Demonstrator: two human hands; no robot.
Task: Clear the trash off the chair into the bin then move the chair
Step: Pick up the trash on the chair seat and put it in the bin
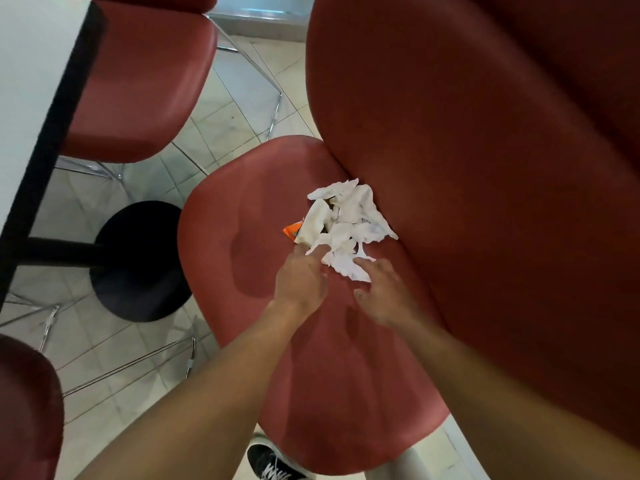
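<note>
A red chair [263, 209] fills the middle of the head view, its tall backrest rising on the right. A pile of crumpled white tissues [349, 223] lies on the seat against the backrest, with a small orange wrapper [291, 232] poking out at its left edge. My left hand [301, 278] reaches over the seat, its fingertips touching the near left edge of the pile. My right hand [384, 292] is just right of it, fingers spread and relaxed, tips at the pile's near edge. Neither hand holds anything. No bin is in view.
A white table [31, 81] with a black edge stands at the left on a black round base [138, 261]. Two more red chairs sit nearby, one at top left [138, 81], one at bottom left [27, 410]. Tiled floor lies between them. My shoe [270, 462] shows below the seat.
</note>
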